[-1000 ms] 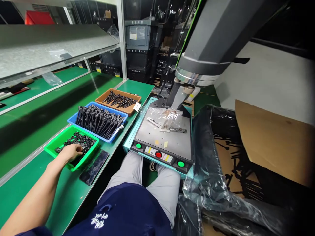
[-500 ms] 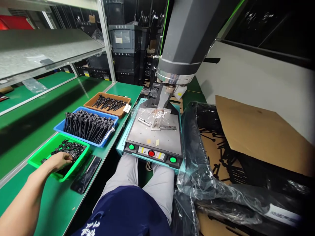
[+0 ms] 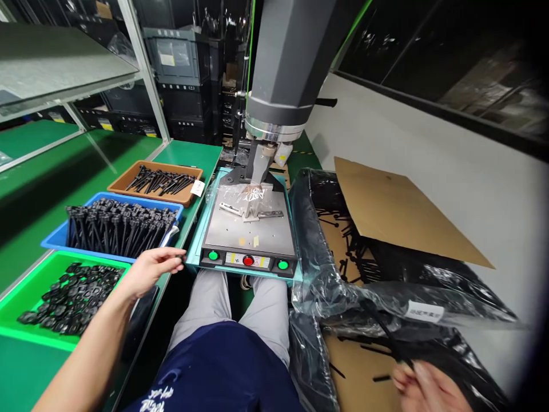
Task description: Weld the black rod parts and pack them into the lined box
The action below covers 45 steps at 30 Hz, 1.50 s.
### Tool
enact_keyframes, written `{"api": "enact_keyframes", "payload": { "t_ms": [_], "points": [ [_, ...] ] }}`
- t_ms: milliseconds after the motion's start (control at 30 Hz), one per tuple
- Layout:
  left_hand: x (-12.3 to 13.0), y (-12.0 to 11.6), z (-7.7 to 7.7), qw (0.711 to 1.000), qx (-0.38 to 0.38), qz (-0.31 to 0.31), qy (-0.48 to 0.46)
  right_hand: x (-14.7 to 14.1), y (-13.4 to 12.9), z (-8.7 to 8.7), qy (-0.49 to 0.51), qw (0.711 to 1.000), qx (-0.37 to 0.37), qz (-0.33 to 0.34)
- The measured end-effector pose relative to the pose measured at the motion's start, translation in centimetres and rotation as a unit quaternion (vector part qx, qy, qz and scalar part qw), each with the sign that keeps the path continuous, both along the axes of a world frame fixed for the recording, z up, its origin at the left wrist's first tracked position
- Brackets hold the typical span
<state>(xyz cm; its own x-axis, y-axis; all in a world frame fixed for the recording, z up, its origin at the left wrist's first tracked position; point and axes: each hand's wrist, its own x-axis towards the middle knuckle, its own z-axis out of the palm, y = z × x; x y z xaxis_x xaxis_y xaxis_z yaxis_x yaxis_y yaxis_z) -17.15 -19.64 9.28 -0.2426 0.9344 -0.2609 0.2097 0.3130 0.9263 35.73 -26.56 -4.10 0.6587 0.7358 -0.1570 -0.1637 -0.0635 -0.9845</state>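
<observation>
My left hand point(image 3: 156, 268) is over the bench edge, right of the green bin point(image 3: 26, 337), its fingers pinched on a small black part point(image 3: 182, 258). The bin holds many small black parts point(image 3: 77, 294). At the lower right, my right hand point(image 3: 424, 384) grips a long black rod point(image 3: 381, 323), which slants up and left over the lined boxes. Between the hands stands the machine, with a grey metal plate point(image 3: 234, 232), a metal fixture point(image 3: 251, 213), two green buttons point(image 3: 213, 256) and a red button point(image 3: 248, 260).
A blue bin point(image 3: 54, 236) of black rods and a brown tray point(image 3: 118, 184) of black threaded pieces stand on the bench. The grey machine head point(image 3: 283, 68) hangs above the plate. A cardboard flap point(image 3: 403, 212) rises from the plastic-lined box. Dark crates point(image 3: 180, 63) are stacked behind.
My left hand has come out of the green bin and moved right with a small black part. My right hand has come into view with a black rod. The whole view has shifted.
</observation>
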Motion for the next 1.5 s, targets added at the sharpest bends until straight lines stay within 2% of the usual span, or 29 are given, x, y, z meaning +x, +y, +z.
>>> {"api": "enact_keyframes", "payload": {
  "t_ms": [67,133,233,300,367,500,633,800,1033,1100,1200,1267,1367,1500],
  "points": [
    [2.6,1.8,-2.0,0.995,0.015,-0.003,-0.098,-5.0,1.7,2.1,0.044,0.995,0.0,0.095],
    [4.8,3.3,-3.7,0.979,0.013,0.008,-0.205,-10.5,3.6,3.0,0.081,0.979,0.002,0.185],
    [7.2,4.6,-5.3,0.948,-0.019,0.024,-0.316,-17.3,6.0,2.2,0.104,0.961,0.013,0.256],
    [7.9,4.9,-5.8,0.932,-0.038,0.025,-0.361,-20.0,7.0,1.3,0.11,0.955,0.023,0.276],
    [8.3,4.9,-6.1,0.92,-0.038,0.032,-0.39,-21.7,7.6,0.5,0.119,0.951,0.027,0.283],
    [8.6,4.7,-6.7,0.906,-0.015,0.069,-0.418,-23.3,8.1,0.0,0.123,0.952,0.021,0.281],
    [9.1,4.9,-7.5,0.898,0.01,0.068,-0.435,-24.5,8.2,-0.4,0.12,0.956,0.018,0.269],
    [9.4,5.4,-8.2,0.9,0.031,0.074,-0.429,-25.0,8.0,-0.8,0.108,0.947,0.001,0.302],
    [9.2,5.7,-8.0,0.9,0.034,0.053,-0.431,-25.5,8.1,-1.0,0.11,0.947,-0.007,0.301],
    [9.1,5.8,-8.0,0.905,0.032,0.04,-0.423,-25.6,8.2,-1.1,0.13,0.938,-0.014,0.32],
    [8.8,5.9,-8.3,0.917,0.029,0.025,-0.396,-25.7,8.2,-1.1,0.184,0.907,-0.034,0.377],
    [8.6,6.0,-8.9,0.928,0.047,0.013,-0.37,-25.8,8.1,-1.2,0.198,0.899,-0.038,0.39],
    [8.4,6.3,-9.9,0.944,0.107,-0.013,-0.311,-25.9,8.1,-1.4,0.181,0.899,-0.045,0.396],
    [8.7,6.8,-10.5,0.965,0.175,-0.042,-0.19,-25.8,9.1,-1.5,0.129,0.871,-0.038,0.472]
  ]
}}
